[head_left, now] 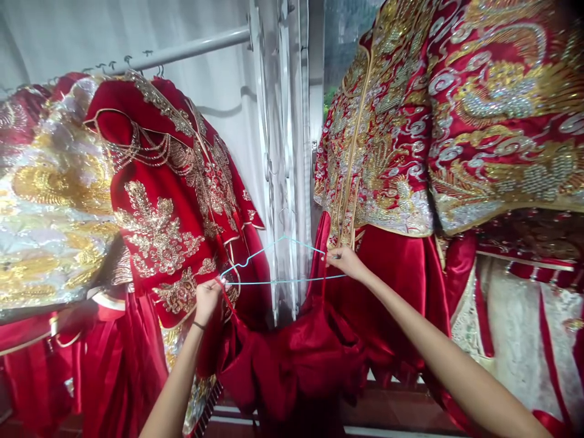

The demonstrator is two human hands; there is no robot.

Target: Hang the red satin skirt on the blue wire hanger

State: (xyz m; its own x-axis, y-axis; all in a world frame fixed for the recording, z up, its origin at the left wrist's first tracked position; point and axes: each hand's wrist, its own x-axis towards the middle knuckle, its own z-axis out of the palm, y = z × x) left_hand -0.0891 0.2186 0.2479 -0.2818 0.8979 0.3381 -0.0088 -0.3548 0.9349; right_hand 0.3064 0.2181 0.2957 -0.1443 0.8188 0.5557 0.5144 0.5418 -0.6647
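Note:
A thin light-blue wire hanger point(278, 258) is held level between my two hands. My left hand point(207, 299) is closed on its left end together with a strap of the red satin skirt point(292, 359). My right hand point(345, 261) pinches the right end and the skirt's other strap. The skirt sags in glossy folds below the hanger. Behind my left hand hangs a red velvet jacket with gold embroidery point(173, 207). Behind my right hand hangs a red jacket thick with gold and silver beading point(387, 140).
A white rail point(191, 48) at the upper left carries several hooks and embroidered garments, including a gold and white one point(50, 194). White hangers point(283, 152) hang in the middle against a pale curtain. More red and white fabric fills the right edge point(524, 304).

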